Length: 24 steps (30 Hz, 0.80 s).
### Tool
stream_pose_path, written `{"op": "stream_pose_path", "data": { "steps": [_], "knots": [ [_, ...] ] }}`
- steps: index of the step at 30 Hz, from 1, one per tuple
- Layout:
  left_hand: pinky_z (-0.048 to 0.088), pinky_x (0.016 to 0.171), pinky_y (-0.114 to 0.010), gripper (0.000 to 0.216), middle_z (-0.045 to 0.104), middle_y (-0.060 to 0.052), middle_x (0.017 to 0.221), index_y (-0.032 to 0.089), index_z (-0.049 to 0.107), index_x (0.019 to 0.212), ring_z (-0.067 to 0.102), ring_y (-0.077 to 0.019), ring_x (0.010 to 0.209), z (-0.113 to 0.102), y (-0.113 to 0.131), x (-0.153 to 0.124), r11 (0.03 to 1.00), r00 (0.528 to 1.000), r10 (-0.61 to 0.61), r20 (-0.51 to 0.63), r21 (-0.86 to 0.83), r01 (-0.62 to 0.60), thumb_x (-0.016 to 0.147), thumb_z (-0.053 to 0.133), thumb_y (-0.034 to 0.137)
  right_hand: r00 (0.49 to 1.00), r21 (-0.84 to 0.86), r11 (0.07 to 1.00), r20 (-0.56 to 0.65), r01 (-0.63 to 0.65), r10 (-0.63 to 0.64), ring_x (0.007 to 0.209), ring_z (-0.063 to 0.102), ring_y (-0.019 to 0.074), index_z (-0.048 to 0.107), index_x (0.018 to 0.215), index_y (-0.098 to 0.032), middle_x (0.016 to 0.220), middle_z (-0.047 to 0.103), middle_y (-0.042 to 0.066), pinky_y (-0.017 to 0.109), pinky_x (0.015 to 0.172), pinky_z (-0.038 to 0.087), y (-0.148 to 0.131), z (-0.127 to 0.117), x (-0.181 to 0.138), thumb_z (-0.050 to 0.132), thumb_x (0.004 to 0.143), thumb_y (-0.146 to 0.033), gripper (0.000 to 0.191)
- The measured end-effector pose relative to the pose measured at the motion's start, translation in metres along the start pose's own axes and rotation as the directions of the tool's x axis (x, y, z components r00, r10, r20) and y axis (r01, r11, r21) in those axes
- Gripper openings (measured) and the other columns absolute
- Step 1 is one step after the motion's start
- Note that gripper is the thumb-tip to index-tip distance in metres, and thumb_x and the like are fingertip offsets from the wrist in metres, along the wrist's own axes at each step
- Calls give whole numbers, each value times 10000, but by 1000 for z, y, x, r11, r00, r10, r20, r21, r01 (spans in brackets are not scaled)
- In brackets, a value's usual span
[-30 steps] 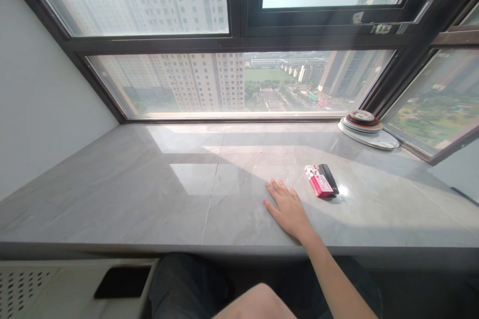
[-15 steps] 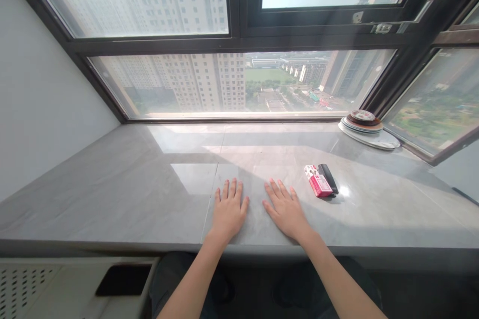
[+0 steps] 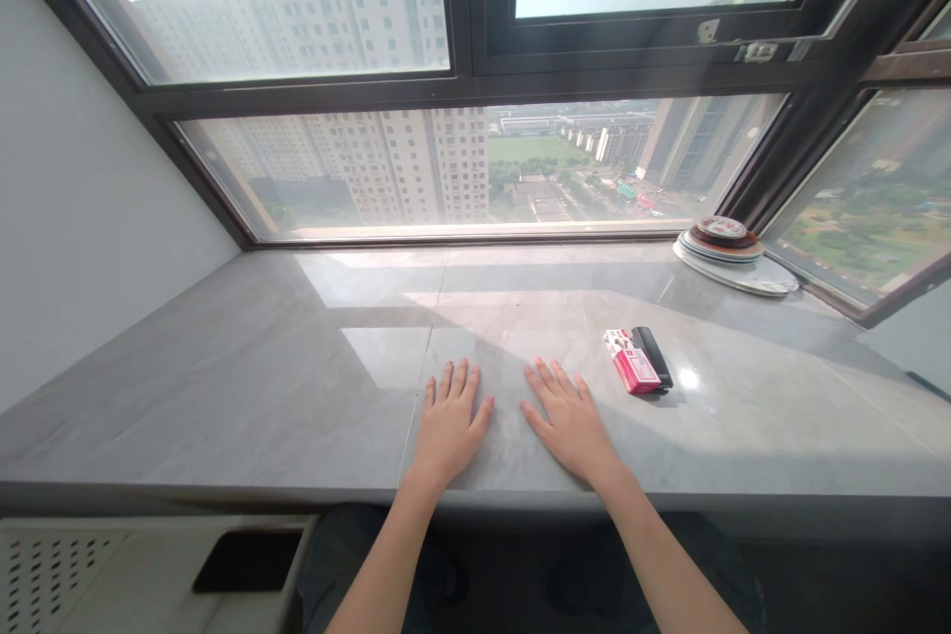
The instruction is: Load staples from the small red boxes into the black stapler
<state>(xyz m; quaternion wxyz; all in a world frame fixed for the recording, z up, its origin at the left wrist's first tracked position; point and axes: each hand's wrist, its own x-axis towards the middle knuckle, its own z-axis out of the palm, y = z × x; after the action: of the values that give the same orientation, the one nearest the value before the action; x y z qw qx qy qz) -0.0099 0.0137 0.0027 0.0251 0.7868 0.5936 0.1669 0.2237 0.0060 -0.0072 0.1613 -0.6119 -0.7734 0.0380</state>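
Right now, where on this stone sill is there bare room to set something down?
Widest bare stretch: the stone sill from the wall to the left hand. Another lies between the pink box, black object beside it, and the stacked plates in the far right corner. Tightest is beside the right hand, near the pink box.

Grey marble sill (image 3: 223,386) under dark-framed windows (image 3: 334,168), white wall (image 3: 81,218) left, hazy daylight.

The left hand (image 3: 448,421) and the right hand (image 3: 571,422) lie flat, palms down, fingers spread, side by side, forearms reaching from near.
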Motion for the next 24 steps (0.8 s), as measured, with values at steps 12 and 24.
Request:
{"op": "stream_pose_path", "data": {
  "steps": [12, 24],
  "knots": [
    [155, 1294, -552, 634, 210, -31, 1721, 268, 308, 1645, 124, -296, 1608, 1, 0, -1, 999, 1000, 6, 18, 41, -6, 1073, 316, 542, 1000, -5, 1000, 9, -6, 6, 1609, 120, 248, 311, 1645, -353, 1730, 210, -9, 531, 1284, 104, 0, -3, -2, 347, 1068, -541, 607],
    [152, 1297, -535, 624, 204, -25, 1725, 277, 308, 1640, 119, -280, 1610, 1, 1, -1, 999, 1000, -1, 11, 45, 0, 1074, 305, 540, 1000, 17, 1000, 13, -11, 11, 1606, 138, 257, 322, 1642, -342, 1725, 230, -2, 533, 1285, 107, 0, -4, -1, 349, 1066, -535, 608]
  ]
}}
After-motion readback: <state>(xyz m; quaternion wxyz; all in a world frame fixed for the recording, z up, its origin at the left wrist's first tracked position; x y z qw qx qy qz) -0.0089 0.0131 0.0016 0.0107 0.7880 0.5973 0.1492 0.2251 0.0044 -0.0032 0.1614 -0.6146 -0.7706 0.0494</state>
